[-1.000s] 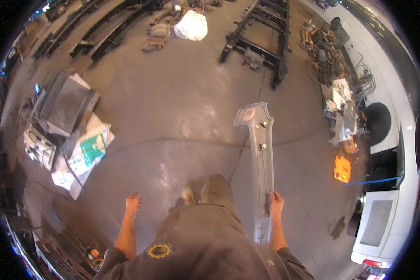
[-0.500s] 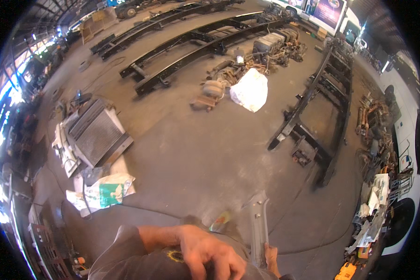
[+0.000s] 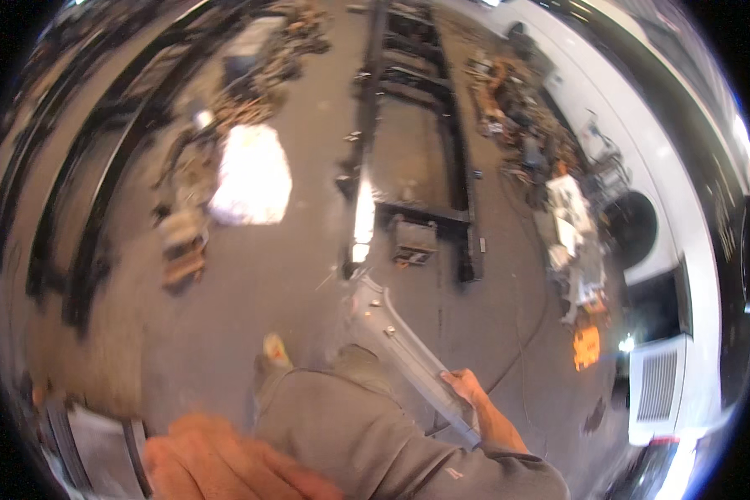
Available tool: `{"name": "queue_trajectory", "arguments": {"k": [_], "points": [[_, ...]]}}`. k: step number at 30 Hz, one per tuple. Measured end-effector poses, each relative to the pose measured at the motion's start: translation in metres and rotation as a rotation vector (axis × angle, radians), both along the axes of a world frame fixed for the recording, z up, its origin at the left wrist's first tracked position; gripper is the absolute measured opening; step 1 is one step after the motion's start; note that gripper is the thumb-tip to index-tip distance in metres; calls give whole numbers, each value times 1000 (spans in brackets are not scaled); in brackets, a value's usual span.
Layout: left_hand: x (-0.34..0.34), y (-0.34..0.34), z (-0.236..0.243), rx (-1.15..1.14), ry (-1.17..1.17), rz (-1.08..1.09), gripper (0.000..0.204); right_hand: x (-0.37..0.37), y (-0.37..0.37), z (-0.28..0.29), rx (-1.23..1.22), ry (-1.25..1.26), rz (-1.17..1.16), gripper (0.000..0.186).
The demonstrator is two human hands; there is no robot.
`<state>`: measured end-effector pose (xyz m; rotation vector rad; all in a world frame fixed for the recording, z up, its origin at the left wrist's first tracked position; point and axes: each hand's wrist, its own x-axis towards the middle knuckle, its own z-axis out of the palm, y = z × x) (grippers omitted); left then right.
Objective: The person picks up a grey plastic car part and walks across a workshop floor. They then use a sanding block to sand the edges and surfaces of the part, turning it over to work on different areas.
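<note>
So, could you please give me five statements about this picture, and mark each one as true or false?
1. The right grip holds a long grey panel. True.
2. The left grip touches the grey panel too. False: the left grip is apart from it, blurred near the lower edge.
3. The white bundle lies right of the black ladder-shaped frame. False: the bundle lies left of that frame.
4. An orange object lies to the right of the panel. True.
5. The vehicle along the right side is green. False: its body is white.
</note>
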<state>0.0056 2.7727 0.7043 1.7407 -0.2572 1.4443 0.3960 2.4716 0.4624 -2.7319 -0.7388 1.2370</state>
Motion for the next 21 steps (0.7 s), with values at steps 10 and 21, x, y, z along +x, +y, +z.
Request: {"name": "queue_trajectory", "arguments": {"k": [10, 21], "points": [[123, 243, 17, 77, 187, -519, 24, 23, 265, -35, 370, 199, -307, 45], [238, 590, -21, -254, 527, -218, 26, 162, 703, -82, 462, 250, -240, 50]]}}
